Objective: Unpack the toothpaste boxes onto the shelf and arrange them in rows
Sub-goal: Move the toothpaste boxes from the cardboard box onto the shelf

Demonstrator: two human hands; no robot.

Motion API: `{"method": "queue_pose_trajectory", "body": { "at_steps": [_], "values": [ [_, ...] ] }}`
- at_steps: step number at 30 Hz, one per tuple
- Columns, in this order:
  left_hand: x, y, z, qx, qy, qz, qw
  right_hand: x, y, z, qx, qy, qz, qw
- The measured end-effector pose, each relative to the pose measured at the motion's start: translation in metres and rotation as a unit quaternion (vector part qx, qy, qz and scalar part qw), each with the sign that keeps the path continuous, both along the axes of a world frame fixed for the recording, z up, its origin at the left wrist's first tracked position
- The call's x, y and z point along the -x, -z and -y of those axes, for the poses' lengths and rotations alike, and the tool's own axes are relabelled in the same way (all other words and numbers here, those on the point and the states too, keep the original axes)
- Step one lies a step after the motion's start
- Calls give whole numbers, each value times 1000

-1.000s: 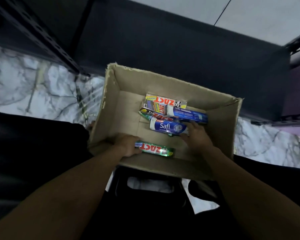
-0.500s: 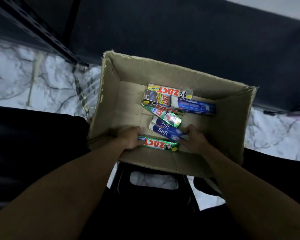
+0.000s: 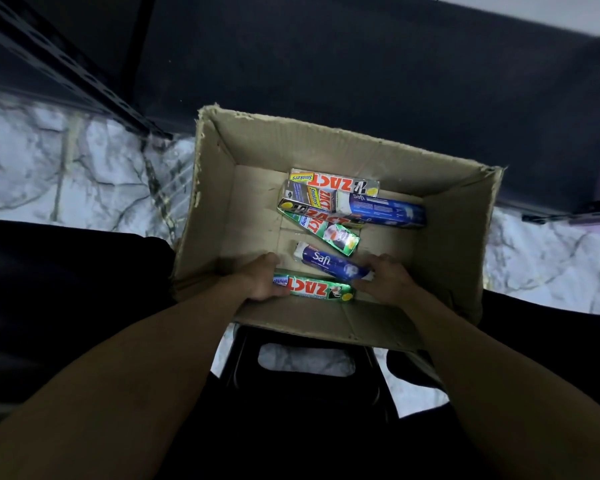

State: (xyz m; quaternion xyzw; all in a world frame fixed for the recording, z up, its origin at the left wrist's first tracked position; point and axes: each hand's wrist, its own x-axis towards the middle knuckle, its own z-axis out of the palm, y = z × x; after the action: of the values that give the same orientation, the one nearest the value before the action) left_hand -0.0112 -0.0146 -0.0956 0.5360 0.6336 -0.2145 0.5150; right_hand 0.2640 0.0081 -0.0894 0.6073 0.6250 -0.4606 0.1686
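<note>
An open cardboard box point(image 3: 458, 237) holds several toothpaste boxes. My left hand point(image 3: 262, 280) grips the left end of a green Zact box point(image 3: 317, 289) lying along the near wall. My right hand point(image 3: 385, 278) holds the right end of a blue Safi box point(image 3: 329, 261) just behind it. Farther back lie another green Zact box point(image 3: 329, 233), a second blue Safi box point(image 3: 381, 209) and a pile of silver Zact Smokers boxes point(image 3: 329, 183).
The cardboard box rests on a black stool point(image 3: 305, 386) over a marble floor point(image 3: 66, 174). A dark shelf unit point(image 3: 361, 71) stands behind the box, with its slotted metal upright point(image 3: 73, 77) at the left.
My right hand has dragged the blue Safi box toward the near wall, beside the green Zact box in my left hand. The view has tilted a little closer to the box.
</note>
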Motion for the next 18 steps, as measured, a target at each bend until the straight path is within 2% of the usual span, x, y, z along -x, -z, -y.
{"method": "queue_pose_trajectory", "body": {
  "at_steps": [4,9,15,18],
  "values": [
    [-1,3,-2,-10,31,-4,999,-4,4,9,25,12,12,1000],
    [0,-1,-6,7,27,2,1000,-5,8,11,4,-17,49,999],
    [-3,-16,-9,77,-108,68,989,6,0,7,-10,-96,82,992],
    [-6,-23,-5,59,-148,75,984,9,-13,-3,-9,-104,69,992]
  ]
}}
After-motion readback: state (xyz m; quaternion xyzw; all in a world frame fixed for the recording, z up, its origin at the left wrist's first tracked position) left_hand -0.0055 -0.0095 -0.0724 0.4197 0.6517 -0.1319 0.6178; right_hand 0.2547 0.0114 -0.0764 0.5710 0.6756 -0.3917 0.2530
